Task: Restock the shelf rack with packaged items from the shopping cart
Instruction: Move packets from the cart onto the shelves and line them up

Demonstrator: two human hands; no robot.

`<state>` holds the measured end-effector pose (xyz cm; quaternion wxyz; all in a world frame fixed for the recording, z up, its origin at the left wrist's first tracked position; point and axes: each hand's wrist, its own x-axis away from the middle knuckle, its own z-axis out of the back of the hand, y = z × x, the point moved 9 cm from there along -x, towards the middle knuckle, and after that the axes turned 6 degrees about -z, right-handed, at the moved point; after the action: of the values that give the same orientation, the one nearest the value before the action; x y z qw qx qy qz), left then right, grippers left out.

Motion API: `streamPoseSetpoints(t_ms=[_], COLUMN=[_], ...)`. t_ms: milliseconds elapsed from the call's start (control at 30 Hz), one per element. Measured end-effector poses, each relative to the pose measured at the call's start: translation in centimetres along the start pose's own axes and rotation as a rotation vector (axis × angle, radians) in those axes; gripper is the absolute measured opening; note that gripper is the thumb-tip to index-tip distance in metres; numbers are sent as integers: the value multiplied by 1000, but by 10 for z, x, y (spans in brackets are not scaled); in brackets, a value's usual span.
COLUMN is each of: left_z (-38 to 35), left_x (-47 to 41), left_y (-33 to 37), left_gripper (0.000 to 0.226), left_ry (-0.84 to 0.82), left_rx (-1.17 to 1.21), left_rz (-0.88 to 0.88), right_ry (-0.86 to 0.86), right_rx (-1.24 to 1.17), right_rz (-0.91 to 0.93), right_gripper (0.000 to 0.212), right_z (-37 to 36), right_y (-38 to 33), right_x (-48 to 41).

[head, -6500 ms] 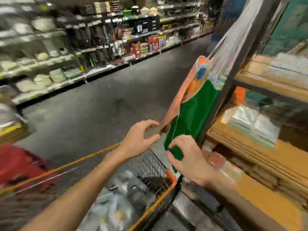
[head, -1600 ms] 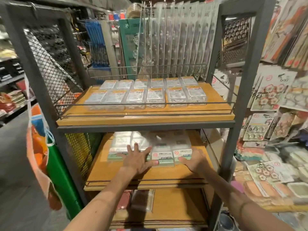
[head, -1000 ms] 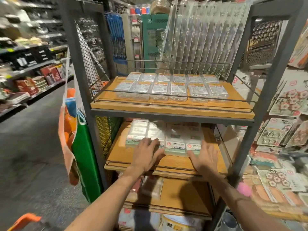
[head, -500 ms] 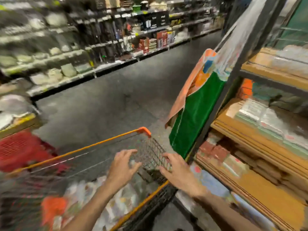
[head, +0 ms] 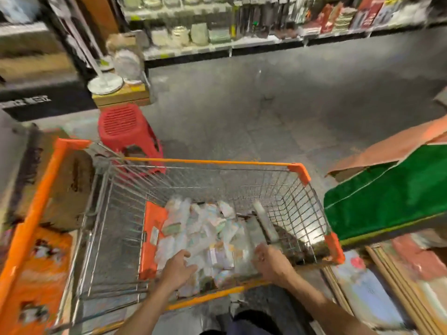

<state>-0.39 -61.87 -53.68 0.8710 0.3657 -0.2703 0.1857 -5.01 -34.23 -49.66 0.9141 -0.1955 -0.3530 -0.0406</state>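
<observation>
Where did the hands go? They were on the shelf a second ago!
Both hands left the packs on the middle shelf and swung down into the shopping cart. The left hand and right hand now reach onto the packaged items there; no clear grip yet. The green bag still hangs beside the cart.

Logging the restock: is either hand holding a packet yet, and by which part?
Cannot tell: the left hand and right hand reach the packets in the cart, fingers blurred.

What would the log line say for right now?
place: shopping cart | left hand: open over packaged items | right hand: down among them, grip unclear
</observation>
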Motion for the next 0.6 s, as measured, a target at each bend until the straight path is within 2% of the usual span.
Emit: streamPoseSetpoints(t_ms=[300,400,600], left_z=[-63,-84,-123], left_x=[-52,-74,-125], left_y=[8,14,15], left_gripper=[46,67,88], left_ry=[-156,-186,-232], left_rx=[177,176,-386], left_rz=[185,186,18], right_ry=[-252,-288,-336], right_rx=[37,-22,-95], right_rz=[-106,-207,-333], right_gripper=[41,36,45], right_z=[-56,-71,-120], right_y=[6,14,36], right_x=[-97,-121,-171])
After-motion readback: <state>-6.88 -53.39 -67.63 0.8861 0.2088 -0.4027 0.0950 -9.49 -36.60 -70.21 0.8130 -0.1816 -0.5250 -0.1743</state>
